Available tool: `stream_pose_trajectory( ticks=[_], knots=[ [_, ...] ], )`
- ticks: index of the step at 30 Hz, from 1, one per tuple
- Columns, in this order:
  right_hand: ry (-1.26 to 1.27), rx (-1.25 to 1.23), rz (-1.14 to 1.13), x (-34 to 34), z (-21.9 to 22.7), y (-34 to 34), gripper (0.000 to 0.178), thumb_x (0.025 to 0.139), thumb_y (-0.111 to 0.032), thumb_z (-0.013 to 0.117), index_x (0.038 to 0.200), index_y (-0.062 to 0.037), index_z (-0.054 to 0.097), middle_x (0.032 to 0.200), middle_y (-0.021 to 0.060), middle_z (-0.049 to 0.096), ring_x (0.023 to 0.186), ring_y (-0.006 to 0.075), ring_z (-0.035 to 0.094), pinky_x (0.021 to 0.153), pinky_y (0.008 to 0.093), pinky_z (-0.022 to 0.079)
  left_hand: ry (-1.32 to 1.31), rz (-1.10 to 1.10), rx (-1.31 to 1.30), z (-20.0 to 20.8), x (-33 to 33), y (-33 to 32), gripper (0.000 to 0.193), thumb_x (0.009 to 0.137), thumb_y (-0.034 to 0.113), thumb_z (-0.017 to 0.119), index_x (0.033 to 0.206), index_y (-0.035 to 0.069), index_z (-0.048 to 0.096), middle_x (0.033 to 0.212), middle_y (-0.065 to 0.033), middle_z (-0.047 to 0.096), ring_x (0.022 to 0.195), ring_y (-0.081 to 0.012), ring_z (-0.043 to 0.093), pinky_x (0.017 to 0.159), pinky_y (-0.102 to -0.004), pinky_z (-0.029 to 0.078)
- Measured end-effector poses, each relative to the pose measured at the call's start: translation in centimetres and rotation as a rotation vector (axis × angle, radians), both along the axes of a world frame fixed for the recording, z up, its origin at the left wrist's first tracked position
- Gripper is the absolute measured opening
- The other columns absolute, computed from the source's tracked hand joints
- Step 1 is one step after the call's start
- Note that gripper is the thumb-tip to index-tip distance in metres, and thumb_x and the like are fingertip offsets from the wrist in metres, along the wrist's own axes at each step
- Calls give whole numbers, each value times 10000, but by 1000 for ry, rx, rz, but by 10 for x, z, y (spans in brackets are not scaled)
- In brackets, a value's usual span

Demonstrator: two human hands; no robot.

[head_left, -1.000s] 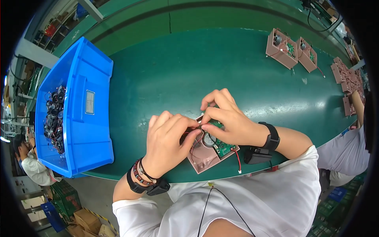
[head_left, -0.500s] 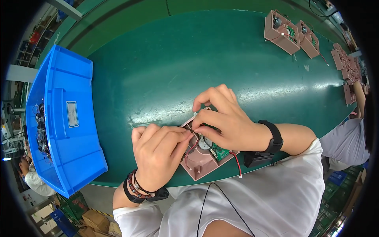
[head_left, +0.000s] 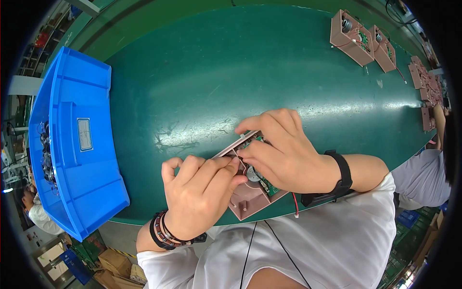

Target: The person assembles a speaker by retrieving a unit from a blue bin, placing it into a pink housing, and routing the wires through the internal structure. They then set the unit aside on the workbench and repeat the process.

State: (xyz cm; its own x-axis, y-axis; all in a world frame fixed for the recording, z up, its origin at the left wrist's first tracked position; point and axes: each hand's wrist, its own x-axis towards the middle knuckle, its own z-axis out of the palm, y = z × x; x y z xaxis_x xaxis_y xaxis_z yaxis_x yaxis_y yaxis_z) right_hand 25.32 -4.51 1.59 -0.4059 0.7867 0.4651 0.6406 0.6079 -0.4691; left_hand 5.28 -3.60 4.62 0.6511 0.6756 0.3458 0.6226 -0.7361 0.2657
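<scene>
A pink-brown open plastic housing (head_left: 254, 206) lies tilted at the table's near edge, between my two hands. Inside it are a green circuit board (head_left: 273, 190), a round silvery part (head_left: 252, 174) and thin wires. My left hand (head_left: 199, 192) has its fingertips bent down into the housing's left side, closed round something too small to make out. Over the upper part of the housing, my right hand (head_left: 288, 156) pinches with thumb and fingers beside the left fingertips; what it grips is hidden. A red wire (head_left: 295, 200) with a white plug hangs out at the near right.
A blue bin (head_left: 96, 139) holding black coiled parts (head_left: 47, 151) stands at the left. Two similar housings (head_left: 353, 41) with boards and wires sit at the far right, with several more (head_left: 426, 84) beyond. Another person's arm (head_left: 440, 123) is at the right edge.
My left fingers have moved slightly right and deeper over the housing, covering more of its wires. My right hand has shifted a little right. The view has turned slightly.
</scene>
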Motion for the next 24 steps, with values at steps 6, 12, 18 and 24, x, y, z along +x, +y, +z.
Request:
stream_pose_trajectory(
  ticks=[6,12,18,24],
  knots=[
    [14,-31,0,1,7,0,191,713,-65,708,885,-106,635,1159,71,567,949,268,469,806,383,347,-65,15,49,-5,-10,6,188,735,220,755,892,144,685,915,66,637,713,-154,492,730,-329,324],
    [-8,-16,-15,4,18,4,227,699,-73,727,907,-117,650,1165,76,565,963,271,469,818,390,334,-110,10,65,-2,-14,9,174,722,133,746,883,115,683,876,-7,635,709,-198,512,724,-351,347],
    [-24,0,-11,5,20,5,221,700,-82,733,902,-122,652,1174,80,557,977,273,467,818,393,328,-144,-8,36,-3,-14,10,183,710,136,750,878,114,682,895,-5,630,742,-206,519,733,-361,355],
    [-85,-74,18,5,19,4,181,718,-95,731,882,-116,656,1208,90,530,1024,284,443,832,401,330,-149,-53,-26,-4,-11,11,173,709,149,752,868,118,690,930,-7,625,808,-219,534,759,-369,365]
  ],
)
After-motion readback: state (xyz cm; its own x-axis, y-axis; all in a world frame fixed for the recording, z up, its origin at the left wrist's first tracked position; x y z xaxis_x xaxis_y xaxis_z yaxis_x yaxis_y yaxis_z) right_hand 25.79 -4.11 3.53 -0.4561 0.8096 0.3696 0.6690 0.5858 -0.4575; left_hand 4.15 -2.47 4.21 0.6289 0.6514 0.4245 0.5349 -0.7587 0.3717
